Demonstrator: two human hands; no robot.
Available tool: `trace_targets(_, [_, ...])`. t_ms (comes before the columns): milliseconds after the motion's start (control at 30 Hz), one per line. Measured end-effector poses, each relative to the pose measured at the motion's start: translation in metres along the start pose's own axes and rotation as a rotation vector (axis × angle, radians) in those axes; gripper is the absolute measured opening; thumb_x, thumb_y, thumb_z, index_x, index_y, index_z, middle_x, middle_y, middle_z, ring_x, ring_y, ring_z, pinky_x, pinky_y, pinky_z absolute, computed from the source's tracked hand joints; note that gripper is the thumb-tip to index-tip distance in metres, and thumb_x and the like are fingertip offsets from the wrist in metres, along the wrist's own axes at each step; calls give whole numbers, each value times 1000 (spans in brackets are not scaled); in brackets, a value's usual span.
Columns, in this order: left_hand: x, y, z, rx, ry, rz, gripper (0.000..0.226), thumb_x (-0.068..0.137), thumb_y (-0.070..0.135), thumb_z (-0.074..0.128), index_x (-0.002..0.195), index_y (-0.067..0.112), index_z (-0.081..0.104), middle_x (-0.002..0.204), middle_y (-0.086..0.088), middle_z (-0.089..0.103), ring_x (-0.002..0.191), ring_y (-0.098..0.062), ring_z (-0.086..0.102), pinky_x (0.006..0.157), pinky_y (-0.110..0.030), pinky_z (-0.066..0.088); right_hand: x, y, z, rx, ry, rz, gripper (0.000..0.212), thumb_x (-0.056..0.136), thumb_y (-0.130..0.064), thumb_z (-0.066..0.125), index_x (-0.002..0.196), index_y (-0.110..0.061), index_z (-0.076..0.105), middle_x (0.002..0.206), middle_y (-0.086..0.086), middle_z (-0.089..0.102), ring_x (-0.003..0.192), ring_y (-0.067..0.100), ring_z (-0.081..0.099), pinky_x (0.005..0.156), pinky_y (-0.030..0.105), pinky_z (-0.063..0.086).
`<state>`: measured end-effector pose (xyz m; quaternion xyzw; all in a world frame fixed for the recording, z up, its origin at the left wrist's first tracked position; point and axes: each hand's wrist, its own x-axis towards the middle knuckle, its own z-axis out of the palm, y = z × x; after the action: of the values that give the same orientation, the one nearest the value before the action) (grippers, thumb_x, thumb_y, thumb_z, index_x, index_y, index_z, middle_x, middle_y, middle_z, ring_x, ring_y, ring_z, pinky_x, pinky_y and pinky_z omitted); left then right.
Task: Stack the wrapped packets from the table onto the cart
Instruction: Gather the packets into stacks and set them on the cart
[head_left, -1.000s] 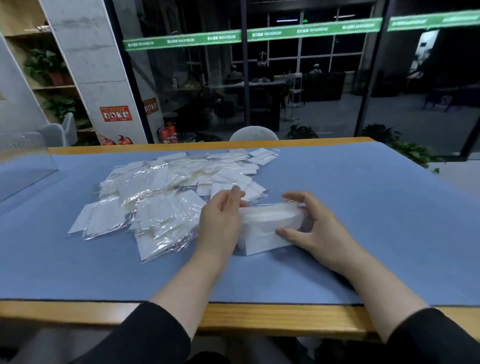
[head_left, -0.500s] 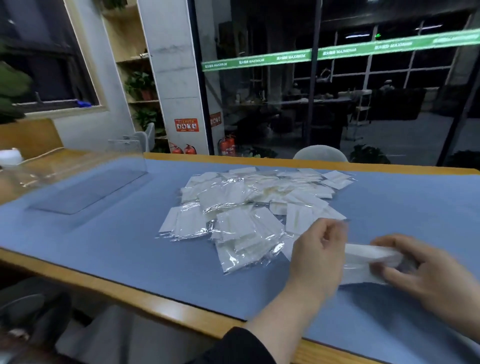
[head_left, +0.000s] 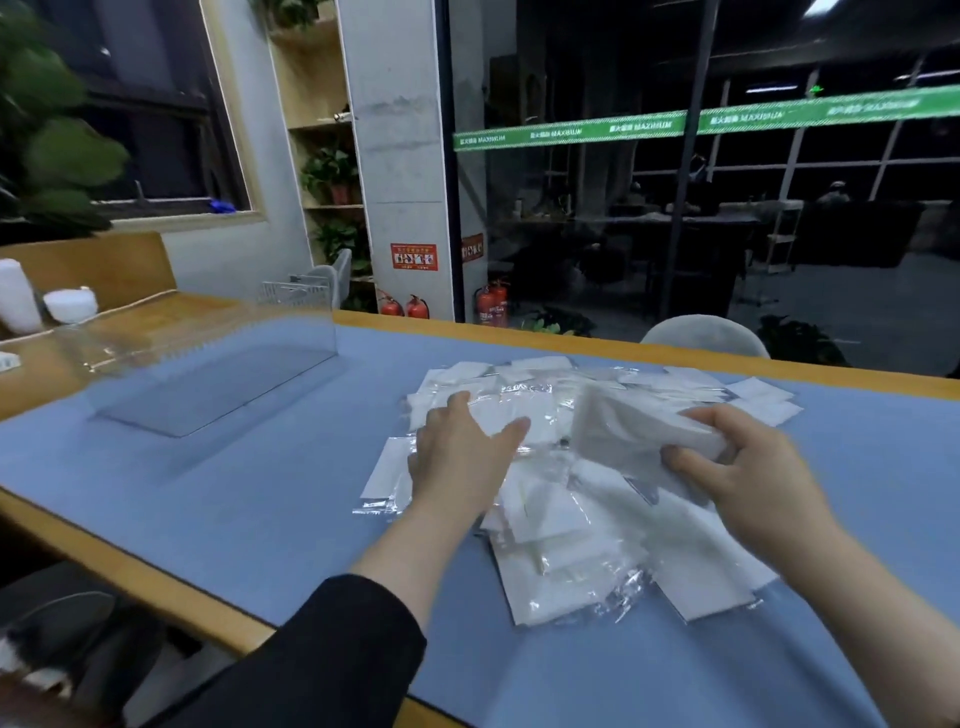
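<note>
A loose heap of white packets in clear wrap (head_left: 566, 525) lies on the blue mat (head_left: 260, 493) of the table. My right hand (head_left: 748, 467) grips a squared stack of white packets (head_left: 639, 441), lifted a little above the heap. My left hand (head_left: 462, 452) hovers over the heap's left part, fingers spread and relaxed, holding nothing. No cart is in view.
A clear acrylic tray (head_left: 208, 374) stands on the mat at the left. White containers (head_left: 67, 304) sit on a wooden bench further left. The table's wooden front edge (head_left: 156, 582) runs diagonally below. A chair back (head_left: 706, 338) rises behind the far edge.
The view has swung left. My left hand has let go of the stack and moved over the heap. My right hand alone now holds the stack, raised above the heap.
</note>
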<state>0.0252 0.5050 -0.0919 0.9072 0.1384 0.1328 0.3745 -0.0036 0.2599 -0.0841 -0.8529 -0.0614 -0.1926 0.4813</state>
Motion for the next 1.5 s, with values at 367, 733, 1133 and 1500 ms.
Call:
trace_targets(367, [40,21,50,456,-213,-3,122,67,89,60,158,22,14,155,-12,34,143,-35,31,109,-55,30,-4,15,-2,130,87,97,18,88,-19,75,89,-35,68,51,0,62,40,4,46,53,30,38])
trace_targets(733, [47,9,38,191,22,174,33,91,11,51,122,16,60,113,-9,68,98,-34,60,75,-36,50,3,22,-8,151,122,105,13,88,-18,75,93,-28,69,51,-5,62,40,7,44,50,30,39])
trace_targets(1133, [35,29,20,-340,79,366,34,92,7,52,115,28,66,91,5,67,84,-18,60,67,-31,49,3,19,-16,200,191,68,16,88,-12,73,89,-28,70,59,-15,64,52,1,53,50,14,40])
trace_targets(1500, [29,35,26,-944,-217,151,34,92,3,64,122,21,67,110,-3,77,106,-28,72,101,-52,53,5,20,-18,167,179,27,17,88,-11,73,91,-27,69,65,-18,65,54,0,53,52,11,40])
